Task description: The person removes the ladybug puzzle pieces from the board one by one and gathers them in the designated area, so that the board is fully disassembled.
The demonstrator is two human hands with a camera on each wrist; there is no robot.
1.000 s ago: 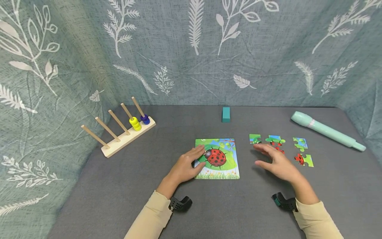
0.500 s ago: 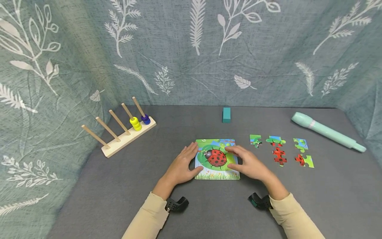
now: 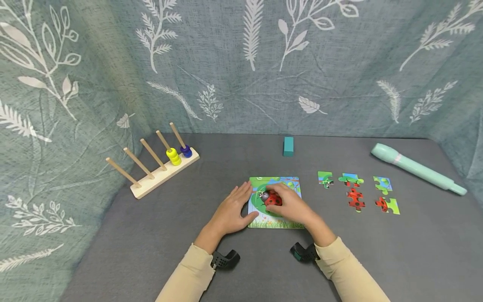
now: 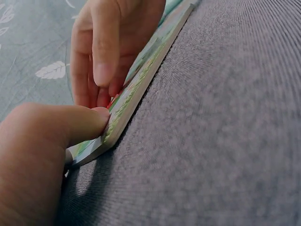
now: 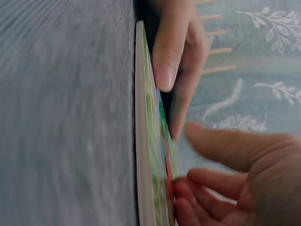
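A ladybug jigsaw board point(image 3: 275, 225) lies flat on the grey table in the head view. At its left edge is my left hand point(image 3: 228, 213), fingers extended, and the thumb point(image 4: 82, 121) touches the board's near corner in the left wrist view. Over the ladybug picture is my right hand point(image 3: 291, 205), covering part of the board. Its fingers point(image 5: 207, 188) are bent close to the picture, while the thumb point(image 5: 221, 143) stands apart from them in the right wrist view. No loose piece shows in either hand.
Several loose puzzle pieces lie right of the board, among them a red one point(image 3: 355, 199). A teal block point(image 3: 288, 147) stands behind it. A peg rack point(image 3: 166, 174) with yellow and blue beads is at left, a mint-green tube point(image 3: 419, 169) at far right.
My right hand has swept left from the loose pieces to over the ladybug, uncovering the red piece. My left fingers have shifted from the board's face to its left edge.
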